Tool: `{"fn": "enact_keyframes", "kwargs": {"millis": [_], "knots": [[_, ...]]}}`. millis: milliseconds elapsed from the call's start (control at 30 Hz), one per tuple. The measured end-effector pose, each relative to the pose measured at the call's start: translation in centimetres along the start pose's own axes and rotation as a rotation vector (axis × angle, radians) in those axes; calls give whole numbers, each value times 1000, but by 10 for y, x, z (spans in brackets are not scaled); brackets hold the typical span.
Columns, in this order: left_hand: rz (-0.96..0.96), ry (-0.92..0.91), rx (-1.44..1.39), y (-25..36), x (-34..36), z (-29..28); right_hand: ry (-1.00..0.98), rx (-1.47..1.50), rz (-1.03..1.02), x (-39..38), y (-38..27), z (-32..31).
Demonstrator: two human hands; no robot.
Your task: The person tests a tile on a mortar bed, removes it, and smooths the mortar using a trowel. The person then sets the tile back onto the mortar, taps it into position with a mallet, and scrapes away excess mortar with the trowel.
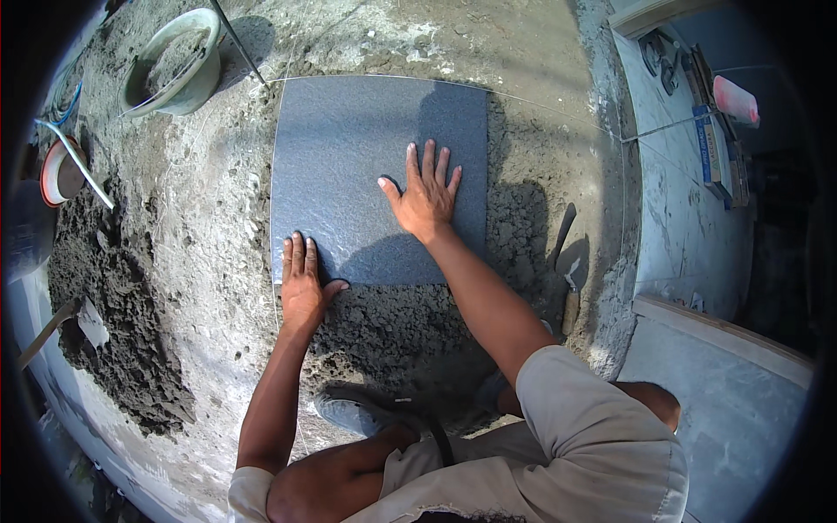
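A large dark grey floor tile point(349, 148) lies flat on a bed of wet mortar point(392, 336), which shows along its near and right sides. My left hand point(303, 283) rests at the tile's near left corner, fingers stretched over the surface and thumb out along the near edge. Farther in, right of the middle, my right hand point(425, 192) lies flat on the tile with its fingers spread. Neither hand grips anything. A taut string point(540, 109) runs along the tile's far edge.
A trowel point(571, 301) lies to the right of the mortar. At the far left stand a bucket point(187, 83) of mix and a smaller red-rimmed bucket point(63, 174). A mortar heap point(113, 322) spreads at left, with a shovel point(57, 327). Boxes point(713, 157) sit on the pale tiled floor at right.
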State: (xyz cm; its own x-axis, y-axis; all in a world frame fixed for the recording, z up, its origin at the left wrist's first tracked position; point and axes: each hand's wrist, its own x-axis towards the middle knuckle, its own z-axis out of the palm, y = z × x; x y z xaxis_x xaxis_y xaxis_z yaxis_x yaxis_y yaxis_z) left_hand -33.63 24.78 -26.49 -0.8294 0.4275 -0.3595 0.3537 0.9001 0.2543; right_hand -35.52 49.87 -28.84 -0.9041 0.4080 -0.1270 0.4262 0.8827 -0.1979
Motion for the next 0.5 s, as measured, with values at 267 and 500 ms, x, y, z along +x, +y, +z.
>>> {"fn": "enact_keyframes", "kwargs": {"millis": [267, 500], "knots": [[-21, -5, 54, -6, -2, 5, 143, 31, -17, 37, -23, -40], [66, -29, 86, -6, -5, 11, 190, 99, 182, 16, 17, -52]]}}
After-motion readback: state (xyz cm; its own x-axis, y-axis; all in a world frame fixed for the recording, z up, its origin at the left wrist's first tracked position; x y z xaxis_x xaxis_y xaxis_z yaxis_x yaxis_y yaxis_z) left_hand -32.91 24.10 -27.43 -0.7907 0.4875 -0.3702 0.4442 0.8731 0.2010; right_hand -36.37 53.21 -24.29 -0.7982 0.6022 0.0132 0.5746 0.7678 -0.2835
